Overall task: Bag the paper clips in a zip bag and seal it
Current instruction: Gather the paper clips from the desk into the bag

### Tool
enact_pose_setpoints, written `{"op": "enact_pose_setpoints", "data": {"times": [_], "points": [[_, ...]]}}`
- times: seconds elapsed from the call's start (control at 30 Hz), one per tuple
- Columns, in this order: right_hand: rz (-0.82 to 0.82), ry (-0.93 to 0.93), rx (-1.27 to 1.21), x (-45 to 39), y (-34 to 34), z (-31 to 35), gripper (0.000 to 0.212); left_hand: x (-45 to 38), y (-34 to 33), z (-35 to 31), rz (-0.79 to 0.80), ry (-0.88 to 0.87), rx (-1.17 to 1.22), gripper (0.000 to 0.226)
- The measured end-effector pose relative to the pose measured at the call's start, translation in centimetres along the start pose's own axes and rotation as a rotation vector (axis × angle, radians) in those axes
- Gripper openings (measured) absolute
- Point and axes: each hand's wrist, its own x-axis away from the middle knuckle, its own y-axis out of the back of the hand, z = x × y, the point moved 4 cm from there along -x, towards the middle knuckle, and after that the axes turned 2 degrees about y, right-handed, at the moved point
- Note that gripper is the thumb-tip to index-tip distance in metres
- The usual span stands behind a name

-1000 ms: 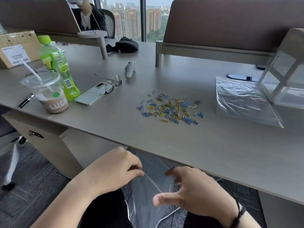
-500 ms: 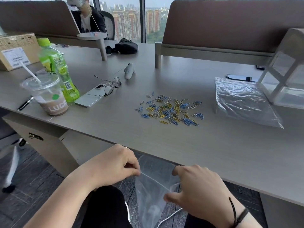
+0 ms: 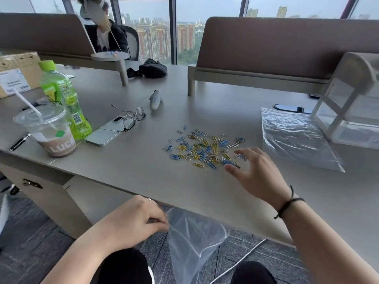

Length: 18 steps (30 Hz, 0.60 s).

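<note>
Several blue, yellow and silver paper clips (image 3: 205, 147) lie scattered on the grey desk (image 3: 143, 171). My right hand (image 3: 256, 173) hovers over the pile's right edge, fingers spread, holding nothing. My left hand (image 3: 141, 220) is below the desk's front edge, pinching the rim of a clear zip bag (image 3: 192, 240). The bag hangs open over my lap. A second clear bag (image 3: 295, 138) lies flat on the desk at the right.
A green bottle (image 3: 65, 103), an iced drink cup (image 3: 49, 132), a phone (image 3: 106, 132) with glasses (image 3: 131, 117) and a pen (image 3: 19, 142) stand at the left. A clear organiser (image 3: 348, 105) is at the right. A person sits across the desk.
My right hand has let go of the bag and risen onto the desk to the clips' right edge. My left hand still holds the bag, now just under the desk edge.
</note>
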Motion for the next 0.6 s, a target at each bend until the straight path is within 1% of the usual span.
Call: {"op": "enact_pose_setpoints", "data": {"times": [0.07, 0.1, 0.23, 0.3, 0.4, 0.47, 0.6], "points": [[0.060, -0.040, 0.109, -1.2, -1.2, -1.3, 0.067, 0.0, 0.0, 0.2, -0.001, 0.005, 0.012, 0.007], [0.082, -0.028, 0.133, -1.3, -1.7, -1.4, 0.071, 0.0, 0.0, 0.2, -0.004, 0.005, 0.018, 0.009], [0.150, 0.038, 0.119, -1.4, -3.0, -0.2, 0.087, -0.2, 0.0, 0.3, -0.017, 0.001, 0.048, 0.008], [0.166, 0.024, 0.128, -2.2, -3.3, 0.1, 0.091, -0.3, -0.1, 0.3, -0.019, 0.000, 0.067, 0.009], [0.215, -0.009, 0.144, -3.0, -3.6, 0.0, 0.087, -0.3, 0.1, 0.0, -0.016, -0.006, 0.082, 0.010], [0.217, 0.010, 0.139, -2.4, -3.7, 0.4, 0.082, -0.3, 0.2, 0.0, -0.014, -0.016, 0.080, 0.010], [0.239, 0.150, 0.124, 0.2, -4.0, 2.7, 0.072, -0.3, 0.3, -0.1, -0.041, -0.022, 0.060, 0.012]]}}
